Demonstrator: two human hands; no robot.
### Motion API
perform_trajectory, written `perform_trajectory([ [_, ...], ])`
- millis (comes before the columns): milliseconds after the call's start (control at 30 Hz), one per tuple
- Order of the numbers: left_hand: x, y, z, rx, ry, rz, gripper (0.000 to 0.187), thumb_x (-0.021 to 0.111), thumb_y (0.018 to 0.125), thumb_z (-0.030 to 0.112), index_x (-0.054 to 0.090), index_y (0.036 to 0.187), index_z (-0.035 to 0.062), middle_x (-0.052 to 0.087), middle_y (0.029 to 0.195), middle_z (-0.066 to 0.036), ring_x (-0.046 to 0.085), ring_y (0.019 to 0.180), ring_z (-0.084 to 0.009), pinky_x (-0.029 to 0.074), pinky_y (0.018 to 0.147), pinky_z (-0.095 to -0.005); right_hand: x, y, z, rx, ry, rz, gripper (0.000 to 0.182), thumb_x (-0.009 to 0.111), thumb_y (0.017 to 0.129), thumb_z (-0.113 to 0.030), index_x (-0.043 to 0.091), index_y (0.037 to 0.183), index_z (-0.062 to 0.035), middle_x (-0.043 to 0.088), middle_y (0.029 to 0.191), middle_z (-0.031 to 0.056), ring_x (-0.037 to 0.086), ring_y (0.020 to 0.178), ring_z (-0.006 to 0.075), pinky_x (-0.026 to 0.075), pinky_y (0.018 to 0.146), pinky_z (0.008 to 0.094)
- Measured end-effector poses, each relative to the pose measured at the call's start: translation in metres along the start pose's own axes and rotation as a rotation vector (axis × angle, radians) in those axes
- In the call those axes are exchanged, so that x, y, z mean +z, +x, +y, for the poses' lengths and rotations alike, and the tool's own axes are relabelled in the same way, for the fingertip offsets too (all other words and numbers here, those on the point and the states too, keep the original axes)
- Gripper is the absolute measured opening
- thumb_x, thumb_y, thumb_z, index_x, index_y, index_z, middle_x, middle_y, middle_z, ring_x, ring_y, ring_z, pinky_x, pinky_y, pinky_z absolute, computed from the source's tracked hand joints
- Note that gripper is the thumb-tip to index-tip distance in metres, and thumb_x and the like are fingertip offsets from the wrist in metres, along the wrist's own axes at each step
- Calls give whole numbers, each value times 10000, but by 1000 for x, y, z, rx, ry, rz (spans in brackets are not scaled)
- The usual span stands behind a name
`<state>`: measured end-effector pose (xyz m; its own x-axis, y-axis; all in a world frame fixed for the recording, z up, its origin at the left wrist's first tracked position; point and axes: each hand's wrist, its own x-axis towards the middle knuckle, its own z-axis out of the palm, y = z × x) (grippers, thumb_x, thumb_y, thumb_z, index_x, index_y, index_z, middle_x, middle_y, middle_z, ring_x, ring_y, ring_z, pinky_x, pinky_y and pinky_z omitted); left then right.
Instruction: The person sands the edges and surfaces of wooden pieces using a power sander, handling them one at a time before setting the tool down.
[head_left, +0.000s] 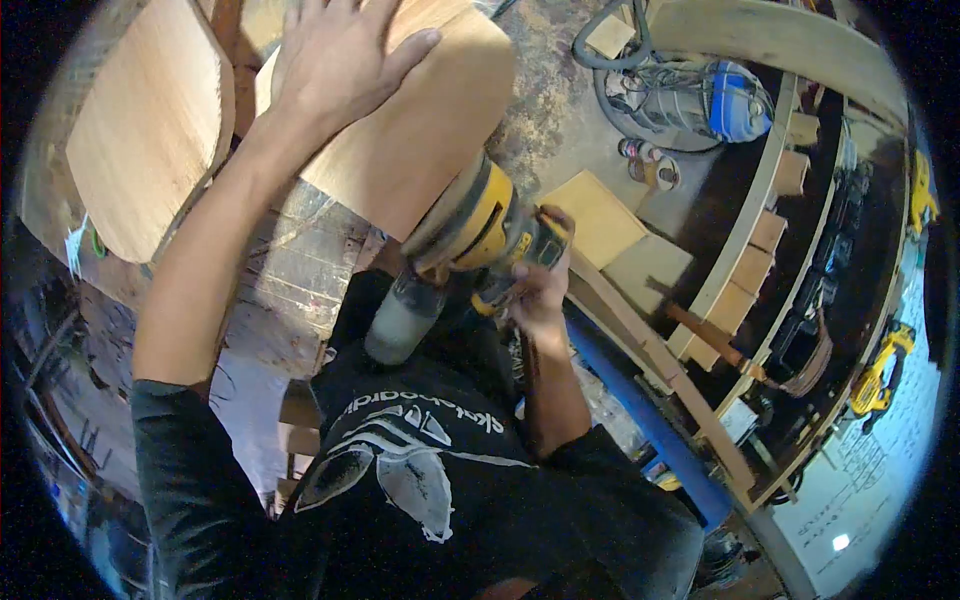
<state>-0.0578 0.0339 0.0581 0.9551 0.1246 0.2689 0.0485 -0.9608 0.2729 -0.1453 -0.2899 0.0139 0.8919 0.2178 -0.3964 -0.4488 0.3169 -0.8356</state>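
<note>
My left hand (338, 65) lies flat with spread fingers on a pale wooden panel (440, 120) with rounded corners. Some of its fingertips are cut off by the top of the view. In my right hand (542, 292) is a yellow and black power sander (482, 218), gripped by its body. The sander is tilted on its side, its disc end at the panel's near edge; whether it touches cannot be made out. A cloudy dust canister (405, 322) sticks out from the sander towards my black shirt.
A second rounded wooden panel (150, 130) lies to the left on the worn workbench (300, 262). Beyond, on the floor, stands a blue shop vacuum (738, 102) with a grey hose (600, 85). Shelving (740, 262) lines the right side, with a yellow power tool (884, 370) beside it.
</note>
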Motion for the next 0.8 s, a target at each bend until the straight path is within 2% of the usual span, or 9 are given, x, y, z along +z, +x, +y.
perform_trajectory([
  [67,16,-2,-9,26,116,7,700,563,984,593,543,1474,93,511,1468,-253,501,1284,-476,388,1101,-581,-1,14,-12,33,-30,1,853,812,653,-52,430,1412,-130,577,1293,98,607,1189,273,583,952,406],
  [100,18,-2,-11,40,125,26,698,570,982,591,544,1482,105,505,1494,-245,494,1305,-471,377,1114,-579,3,23,-23,18,-53,36,889,868,644,-99,440,1422,-131,613,1249,87,644,1123,259,598,928,405],
  [133,18,-2,-11,63,134,23,698,570,982,591,544,1482,105,505,1494,-245,494,1305,-471,377,1114,-579,-5,34,-26,10,-31,44,889,868,644,-99,440,1422,-131,613,1249,87,644,1123,259,598,928,405],
  [200,16,-2,-10,50,124,-4,698,576,981,585,541,1491,110,496,1512,-246,489,1311,-475,369,1125,-569,-23,56,-28,31,-15,-120,871,866,645,-80,468,1419,-131,641,1209,79,674,1052,256,600,917,404],
  [333,15,-1,-10,132,119,-7,699,588,977,575,536,1496,109,484,1518,-268,482,1320,-480,362,1136,-556,-30,77,-37,-49,-118,-143,859,793,634,-131,440,1415,-96,606,1152,86,663,1076,251,623,886,396],
  [433,14,-1,-11,138,98,-47,702,594,975,572,532,1498,107,487,1510,-279,484,1316,-483,368,1133,-561,-34,92,-39,-27,-196,-136,868,825,612,-180,477,1402,-92,625,1212,90,667,1093,249,581,963,381],
  [467,12,-1,-11,137,111,-54,702,594,975,572,532,1498,107,487,1510,-279,484,1316,-483,368,1133,-561,-44,101,-32,-21,-183,-142,868,825,612,-180,477,1402,-92,625,1212,90,667,1093,249,581,963,381],
  [533,11,0,-10,127,86,-79,704,597,972,579,542,1489,104,492,1501,-289,484,1319,-486,375,1130,-567,-53,114,-25,-73,-191,-209,877,918,577,-149,542,1370,-163,640,1206,75,672,1039,246,593,896,381],
  [800,8,1,-8,165,83,-66,716,593,970,603,549,1481,104,508,1478,-282,498,1300,-476,399,1111,-563,-51,133,-44,9,-175,-234,910,936,562,-162,539,1380,-173,631,1216,79,664,1067,258,596,912,377],
])
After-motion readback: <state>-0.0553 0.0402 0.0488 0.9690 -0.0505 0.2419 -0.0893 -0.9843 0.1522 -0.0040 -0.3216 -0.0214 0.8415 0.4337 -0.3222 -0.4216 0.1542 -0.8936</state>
